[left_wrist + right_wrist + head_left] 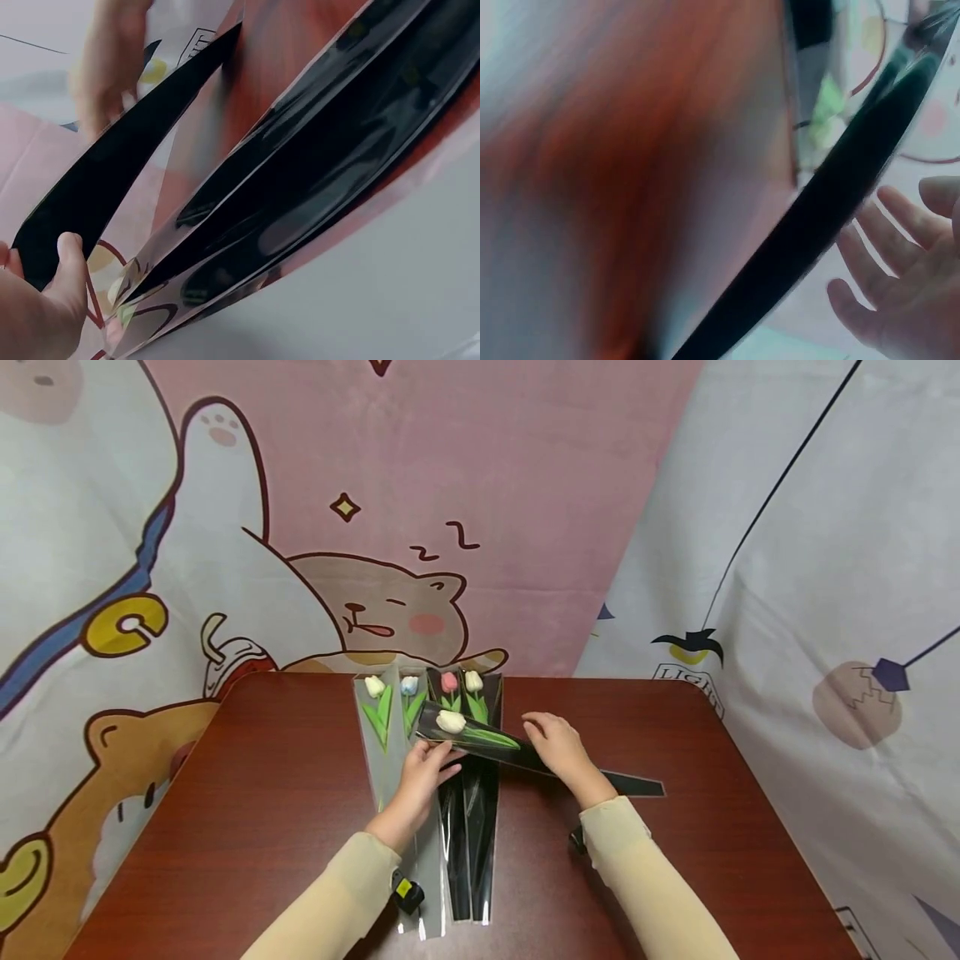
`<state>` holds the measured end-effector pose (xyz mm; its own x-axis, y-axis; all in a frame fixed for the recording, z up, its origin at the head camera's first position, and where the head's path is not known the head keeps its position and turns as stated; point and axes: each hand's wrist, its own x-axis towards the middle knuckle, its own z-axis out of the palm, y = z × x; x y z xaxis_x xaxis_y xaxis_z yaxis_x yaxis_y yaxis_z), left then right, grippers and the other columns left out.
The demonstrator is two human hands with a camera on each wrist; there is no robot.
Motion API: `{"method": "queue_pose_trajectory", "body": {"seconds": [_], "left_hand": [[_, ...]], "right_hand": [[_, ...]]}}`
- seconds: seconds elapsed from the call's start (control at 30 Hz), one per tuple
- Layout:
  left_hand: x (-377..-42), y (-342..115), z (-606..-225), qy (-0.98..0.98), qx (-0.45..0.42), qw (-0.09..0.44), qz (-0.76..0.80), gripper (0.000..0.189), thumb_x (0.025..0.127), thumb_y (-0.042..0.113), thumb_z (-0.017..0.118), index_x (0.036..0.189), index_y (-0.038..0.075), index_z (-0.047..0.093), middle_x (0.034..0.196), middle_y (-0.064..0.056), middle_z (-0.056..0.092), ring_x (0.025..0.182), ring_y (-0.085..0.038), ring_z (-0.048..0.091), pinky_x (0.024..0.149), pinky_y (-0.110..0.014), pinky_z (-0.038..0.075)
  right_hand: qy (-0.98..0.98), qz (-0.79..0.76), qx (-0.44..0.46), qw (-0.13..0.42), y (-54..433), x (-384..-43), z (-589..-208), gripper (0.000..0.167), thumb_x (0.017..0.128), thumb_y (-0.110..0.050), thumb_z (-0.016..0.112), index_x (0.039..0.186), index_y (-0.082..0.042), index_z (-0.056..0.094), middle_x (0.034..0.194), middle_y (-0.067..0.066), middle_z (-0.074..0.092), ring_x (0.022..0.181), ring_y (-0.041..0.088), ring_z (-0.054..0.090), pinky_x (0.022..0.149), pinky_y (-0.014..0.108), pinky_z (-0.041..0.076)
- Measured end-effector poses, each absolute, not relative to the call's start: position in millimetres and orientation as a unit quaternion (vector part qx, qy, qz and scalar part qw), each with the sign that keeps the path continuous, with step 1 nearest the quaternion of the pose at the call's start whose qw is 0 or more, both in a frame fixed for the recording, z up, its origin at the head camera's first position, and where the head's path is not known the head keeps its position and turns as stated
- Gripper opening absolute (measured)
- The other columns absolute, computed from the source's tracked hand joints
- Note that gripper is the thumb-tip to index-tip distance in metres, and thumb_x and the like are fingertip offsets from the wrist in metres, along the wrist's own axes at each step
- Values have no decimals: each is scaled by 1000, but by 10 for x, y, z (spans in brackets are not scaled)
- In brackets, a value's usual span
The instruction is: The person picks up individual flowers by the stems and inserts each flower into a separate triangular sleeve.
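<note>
My left hand pinches the wide end of a long, tapered black wrapping sleeve with a white artificial tulip inside. In the left wrist view, the thumb lies over this sleeve. The sleeve slants above the other wrapped flowers, its narrow tip pointing right. Beside its middle is my right hand; the right wrist view shows the fingers spread and not wrapped round it. Whether the fingertips touch the sleeve I cannot tell.
Side by side on the brown table lie several wrapped tulips: a white one and a blue one in grey sleeves, a pink one and another white one in black. Behind the table hangs a cartoon-print cloth.
</note>
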<state>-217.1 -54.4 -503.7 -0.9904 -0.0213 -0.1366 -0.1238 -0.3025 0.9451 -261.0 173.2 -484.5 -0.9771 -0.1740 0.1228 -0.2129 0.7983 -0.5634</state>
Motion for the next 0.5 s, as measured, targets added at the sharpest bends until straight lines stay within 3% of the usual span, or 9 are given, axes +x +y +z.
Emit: {"method": "queue_pose_trajectory", "body": {"seconds": [0.1, 0.2, 0.33, 0.5], "left_hand": [[-2188, -583, -5006, 573, -61, 21, 817, 30, 98, 12, 47, 123, -5, 45, 101, -8, 66, 90, -15, 67, 84, -39, 54], [-2218, -625, -4961, 560, -64, 15, 826, 31, 99, 13, 44, 126, -3, 44, 104, -7, 64, 88, -13, 66, 88, -41, 53], [-2258, -651, -4914, 538, -67, 7, 840, 22, 101, 14, 41, 119, 2, 43, 102, -5, 60, 87, -13, 64, 91, -44, 51], [-2258, -621, -4858, 502, -59, 0, 863, 9, 100, 16, 46, 104, 11, 40, 99, -3, 55, 84, -14, 63, 86, -37, 54]], "right_hand": [[-942, 320, 93, -44, 1887, -2614, -4922, 36, 101, -23, 44, 131, -6, 55, 128, 15, 59, 120, 33, 53, 100, 52, 40], [-930, 343, 99, -85, 1957, -2586, -4977, 35, 101, -20, 44, 130, -4, 54, 123, 16, 61, 115, 33, 56, 97, 51, 43], [-913, 387, 88, -97, 1955, -2531, -4991, 28, 98, -18, 50, 122, -8, 61, 124, 14, 60, 116, 32, 54, 94, 50, 45], [-883, 461, 40, -85, 1843, -2467, -4946, 18, 95, -16, 56, 109, -9, 66, 120, 12, 61, 110, 27, 54, 88, 41, 45]]}}
